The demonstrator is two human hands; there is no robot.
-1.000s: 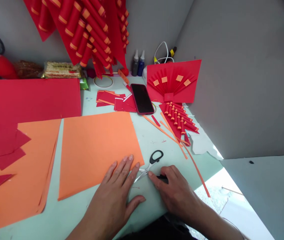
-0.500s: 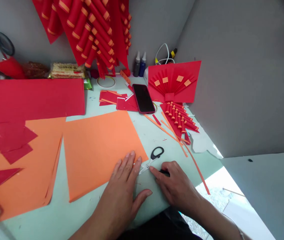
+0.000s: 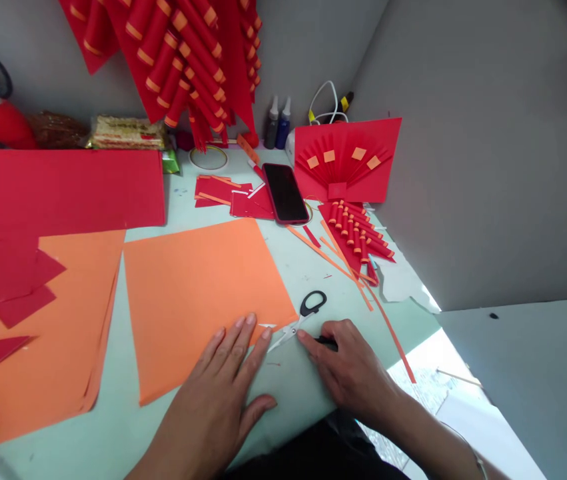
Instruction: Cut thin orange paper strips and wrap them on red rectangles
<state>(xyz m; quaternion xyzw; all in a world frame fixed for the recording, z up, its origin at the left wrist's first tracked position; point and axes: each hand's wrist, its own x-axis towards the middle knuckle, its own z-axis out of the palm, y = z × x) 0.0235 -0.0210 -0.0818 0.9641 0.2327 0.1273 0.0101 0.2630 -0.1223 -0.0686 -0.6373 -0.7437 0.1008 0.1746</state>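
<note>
On the desk (image 3: pixel 303 393), an orange sheet (image 3: pixel 203 287) is lying before you; your left hand (image 3: pixel 223 387) is resting flat over its near edge; your right hand (image 3: pixel 350 363) is gripping scissors (image 3: pixel 293 331), blades spread, beside its near right corner.

So there's one sheet (image 3: pixel 198 280) right in front of me on the table (image 3: pixel 308 273), my left hand (image 3: pixel 226 383) on its near edge, scissors (image 3: pixel 293 331) in my right hand (image 3: pixel 346 367) by its near right corner. More sheets (image 3: pixel 78 320) lie to its left. Phone's (image 3: pixel 286 193) just past its far right corner, two bottles (image 3: pixel 283 130) behind that. Paper firecrackers (image 3: pixel 348 233) sit right of the phone, in front of a fan card (image 3: pixel 347 160).
</note>
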